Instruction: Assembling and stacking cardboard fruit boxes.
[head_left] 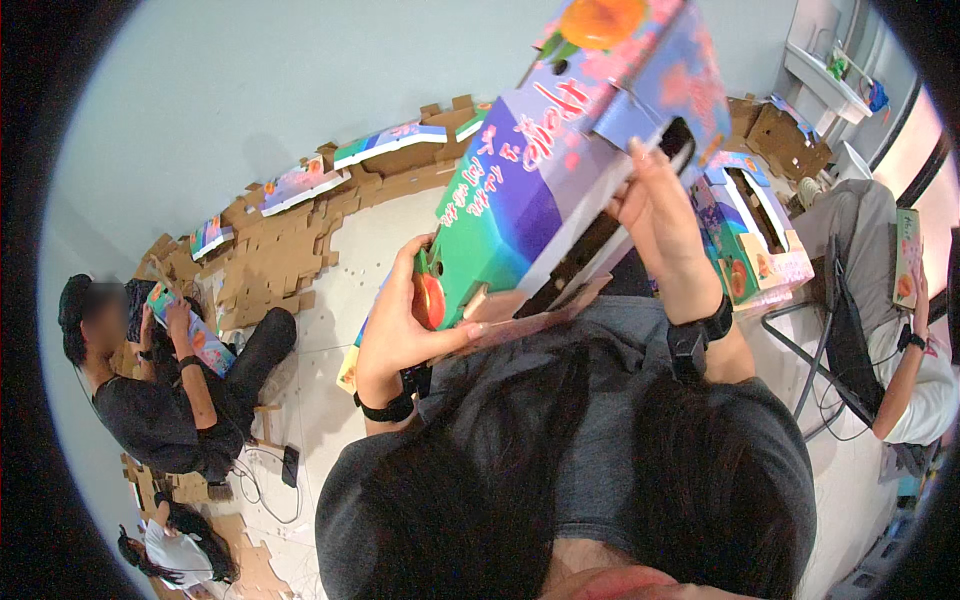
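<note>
I hold a large printed cardboard box [560,150], blue, green and pink with fruit pictures, tilted up in front of me. My left hand [405,320] grips its lower green end near a red fruit picture. My right hand [655,205] holds the upper side of the box next to a cut-out handle hole. Both wrists wear black bands. My dark hair and grey shirt fill the lower part of the view.
A finished box of the same kind [755,235] stands at the right. Flat cardboard sheets [270,250] lie along the wall. One seated person [170,390] at the left handles a box; another person [900,370] sits at the right beside a chair.
</note>
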